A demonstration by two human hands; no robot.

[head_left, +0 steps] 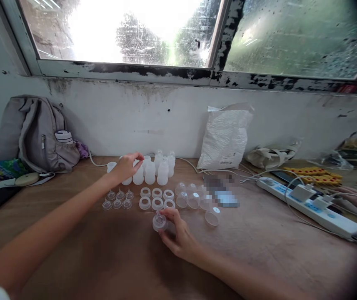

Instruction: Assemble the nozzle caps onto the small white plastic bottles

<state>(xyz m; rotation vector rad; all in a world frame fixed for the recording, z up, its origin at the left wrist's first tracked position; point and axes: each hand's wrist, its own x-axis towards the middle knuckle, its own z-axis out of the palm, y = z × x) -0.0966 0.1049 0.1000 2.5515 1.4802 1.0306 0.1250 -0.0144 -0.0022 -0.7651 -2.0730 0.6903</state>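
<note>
Right hand (181, 237) pinches a nipple-fitted collar ring (159, 222) between thumb and fingers; loose collar rings (145, 203) at 12 o'clock from it, nipples (117, 203) at 10, clear domed caps (193, 201) at 2. Left hand (130, 163), fingers bent, is over the milky bottles (150, 173) beyond the rings; grip cannot be told.
</note>
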